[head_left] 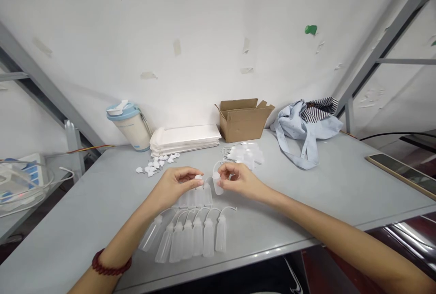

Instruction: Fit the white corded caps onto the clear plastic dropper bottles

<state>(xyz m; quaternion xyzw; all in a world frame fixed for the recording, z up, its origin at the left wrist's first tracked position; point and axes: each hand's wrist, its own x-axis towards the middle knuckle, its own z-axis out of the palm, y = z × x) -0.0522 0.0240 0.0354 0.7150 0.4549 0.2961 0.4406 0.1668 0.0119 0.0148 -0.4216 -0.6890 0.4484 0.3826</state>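
Note:
Between the thumb and fingers of my left hand (177, 184) is a small white cap (199, 177). My right hand (240, 178) is closed on a small translucent squeeze bottle (218, 187), which it holds upright with a thin tube curving up from its top. The cap and the bottle are close together but apart. Several like bottles (192, 198) lie in a row under my left hand, partly hidden by it. Nearer the table's front edge, a second row of bottles (197, 237) lies with curved tubes on their tops.
Loose white caps (155, 164) are scattered at the left, beside stacked white envelopes (187, 137) and a tumbler (131, 126). More bottles (245, 153) lie before a cardboard box (245, 121). A blue cloth bag (296, 130) and a phone (405, 173) are on the right.

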